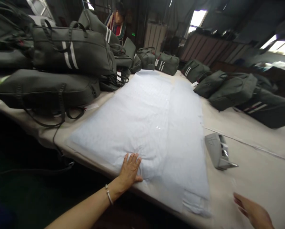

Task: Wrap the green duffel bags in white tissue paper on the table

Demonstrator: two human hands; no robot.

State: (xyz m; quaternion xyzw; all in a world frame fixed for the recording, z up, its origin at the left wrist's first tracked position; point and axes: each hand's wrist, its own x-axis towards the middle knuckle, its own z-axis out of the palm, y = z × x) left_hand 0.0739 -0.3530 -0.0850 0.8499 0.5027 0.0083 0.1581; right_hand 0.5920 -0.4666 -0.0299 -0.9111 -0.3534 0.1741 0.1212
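A large, pale, thin sheet or flat bag (142,114), plastic-looking and slightly wrinkled, is spread over the table. My left hand (130,170) lies on it near the front edge, fingers stretched out and pressing small creases into the surface. Over the right side of the table is my right hand (254,210), its fingers extended and a little blurred, with nothing visible in it. Between that hand and the sheet stands a grey box-shaped holder (215,151) with shiny parts inside; its exact kind is unclear.
Dark green duffel bags with white stripes are stacked on the left (85,51). More such bags (235,90) line the right and far end of the beige table (259,171). A person (116,27) is in the background. A strap (37,171) hangs off the left edge.
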